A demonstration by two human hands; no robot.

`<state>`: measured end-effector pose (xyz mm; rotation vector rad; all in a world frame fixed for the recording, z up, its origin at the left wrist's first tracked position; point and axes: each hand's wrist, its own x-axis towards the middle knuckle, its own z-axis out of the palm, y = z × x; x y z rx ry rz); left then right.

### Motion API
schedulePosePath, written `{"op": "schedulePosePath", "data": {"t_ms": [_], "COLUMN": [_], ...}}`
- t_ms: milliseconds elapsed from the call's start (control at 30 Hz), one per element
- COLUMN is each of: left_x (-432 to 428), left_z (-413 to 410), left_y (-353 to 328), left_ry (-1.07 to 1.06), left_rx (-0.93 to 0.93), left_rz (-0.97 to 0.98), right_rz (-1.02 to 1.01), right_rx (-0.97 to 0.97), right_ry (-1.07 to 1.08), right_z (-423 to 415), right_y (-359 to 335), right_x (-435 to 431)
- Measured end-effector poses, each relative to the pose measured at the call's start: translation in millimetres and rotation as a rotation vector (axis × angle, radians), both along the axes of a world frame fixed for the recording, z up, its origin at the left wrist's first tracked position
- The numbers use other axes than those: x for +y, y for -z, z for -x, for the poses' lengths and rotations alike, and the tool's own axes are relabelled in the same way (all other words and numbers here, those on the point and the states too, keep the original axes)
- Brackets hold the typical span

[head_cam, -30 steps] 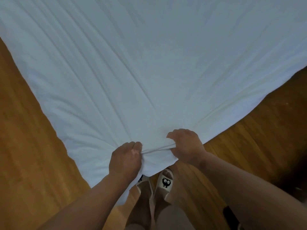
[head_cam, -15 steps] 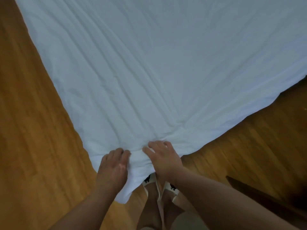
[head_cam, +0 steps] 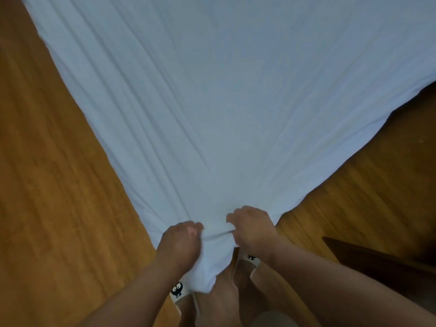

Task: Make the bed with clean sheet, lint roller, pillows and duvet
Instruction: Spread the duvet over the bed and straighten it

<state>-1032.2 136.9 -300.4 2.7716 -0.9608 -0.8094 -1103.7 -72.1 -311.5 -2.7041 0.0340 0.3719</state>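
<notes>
L of the near corner of the sheet, our left hand bunches the cloth, fingers curled in. The sheet spreads wide beyond that corner, taut creases fanning out. R of the corner, our right hand pinches a fold. Prob light, soft, creases fast: grip corner & edges, pull evenly.

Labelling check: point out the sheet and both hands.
sheet (head_cam: pixel 224 102), head view, the spread middle of the cloth.
left hand (head_cam: pixel 178 244), head view, back of the hand.
right hand (head_cam: pixel 254 230), head view, back of the hand.
</notes>
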Motion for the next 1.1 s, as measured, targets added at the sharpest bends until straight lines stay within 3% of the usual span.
{"op": "schedulePosePath", "data": {"t_ms": [67, 167, 233, 333, 400, 467, 500, 567, 600, 667, 767, 933, 1000, 1033, 1100], "left_x": [2, 23, 37, 24, -5, -24, -23, -7, 2, 17, 37, 72, 86, 96, 101], "left_z": [-6, -17, -33, -83, -123, -150, -151, -133, -119, -96, -81, -55, -47, -42, -35], "left_y": [3, 2, -4, -2, -7, -2, 11, 36, 43, 58, 65, 55, 43, 43, 34], "left_ry": [0.064, 0.211, 0.159, 0.219, 0.235, 0.184, 0.159, 0.137, 0.122, 0.121, 0.181, 0.212, -0.063, -0.349, -1.012], "left_rx": [0.072, 0.259, 0.183, -0.222, -0.311, -0.233, -0.205, -0.267, -0.307, -0.314, -0.311, -0.242, -0.123, -0.013, 0.286], "left_rz": [-0.112, -0.356, -0.181, 0.228, 0.188, -0.013, -0.078, -0.032, 0.009, 0.057, 0.140, 0.144, 0.185, 0.211, 0.278], "right_rz": [-0.051, -0.285, -0.306, -0.315, -0.489, -0.723, -0.871, -1.183, -1.231, -1.151, -0.875, -0.607, -0.350, -0.191, -0.002], "right_rx": [0.119, 0.363, 0.217, -0.011, 0.099, 0.170, 0.180, 0.087, 0.014, -0.064, -0.121, 0.166, 0.285, 0.233, -0.066], "right_ry": [-0.014, 0.070, 0.363, 0.993, 1.422, 1.729, 1.826, 1.874, 1.877, 1.870, 1.834, 1.789, 1.703, 1.590, 1.202], "right_z": [6, 25, 29, -4, -31, -39, -39, -43, -47, -48, -16, -18, -39, -44, -49], "right_y": [0, -4, -7, -6, 1, 14, 25, 41, 48, 53, 58, 53, 43, 33, 16], "right_x": [8, 26, 28, 0, -33, -50, -51, -40, -33, -23, -33, -44, -28, -15, 15]}}
